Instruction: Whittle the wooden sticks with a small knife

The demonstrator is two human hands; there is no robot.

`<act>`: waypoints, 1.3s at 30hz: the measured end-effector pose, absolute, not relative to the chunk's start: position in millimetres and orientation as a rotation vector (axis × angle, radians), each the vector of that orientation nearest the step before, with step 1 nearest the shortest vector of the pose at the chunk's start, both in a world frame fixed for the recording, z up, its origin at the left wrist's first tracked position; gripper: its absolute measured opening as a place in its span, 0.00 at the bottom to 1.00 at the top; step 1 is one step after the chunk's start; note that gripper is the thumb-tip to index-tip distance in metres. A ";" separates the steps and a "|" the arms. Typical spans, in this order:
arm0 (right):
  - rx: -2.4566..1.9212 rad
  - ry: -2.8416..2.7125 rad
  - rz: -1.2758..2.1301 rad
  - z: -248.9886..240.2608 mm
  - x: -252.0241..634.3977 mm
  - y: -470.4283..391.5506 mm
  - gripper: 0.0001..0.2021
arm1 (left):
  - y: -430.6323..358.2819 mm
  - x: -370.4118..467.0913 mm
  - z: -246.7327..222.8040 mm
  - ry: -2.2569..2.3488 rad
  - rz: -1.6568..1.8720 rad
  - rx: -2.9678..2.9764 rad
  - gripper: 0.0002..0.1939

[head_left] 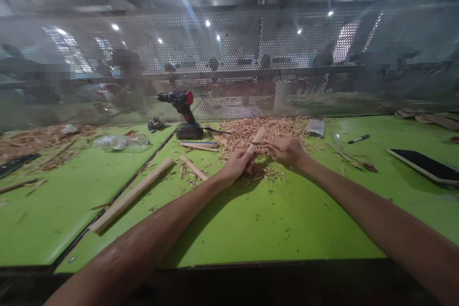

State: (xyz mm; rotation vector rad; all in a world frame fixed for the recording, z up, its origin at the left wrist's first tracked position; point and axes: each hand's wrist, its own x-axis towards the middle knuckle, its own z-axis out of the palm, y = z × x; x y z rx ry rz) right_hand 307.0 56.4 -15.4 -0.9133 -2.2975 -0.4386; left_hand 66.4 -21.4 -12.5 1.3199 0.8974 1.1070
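My left hand (236, 165) is closed around a short pale wooden stick (258, 137), which tilts up and away from me. In my closed right hand (289, 151) is a carving knife (265, 143); its dark, narrow blade lies across the stick near my left thumb. Most of the knife's handle is hidden by the fingers. Behind and below both hands spreads a heap of curled wood shavings (236, 129) on the green tabletop (251, 229).
A cordless drill (184, 112) stands behind the hands, left of the shavings. A long wooden rod (132, 196) lies to the left, with a shorter rod (193, 167) nearby. Rightward are a marker (358, 139) and a tablet (426, 165). A perforated screen (229, 62) borders the back.
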 end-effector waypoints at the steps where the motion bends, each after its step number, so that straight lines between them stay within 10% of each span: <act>1: -0.926 -2.314 -0.431 -14.9 307.0 56.8 0.20 | -20.4 65.9 -13.2 0.898 1.098 1.337 0.15; 15: -1.166 -1.782 -0.407 6.4 365.5 87.6 0.28 | -26.5 61.2 -10.4 0.808 1.065 1.429 0.15; 39: -0.836 -2.305 -0.299 -15.1 284.4 34.1 0.14 | -16.7 65.4 -21.2 0.933 1.152 1.392 0.22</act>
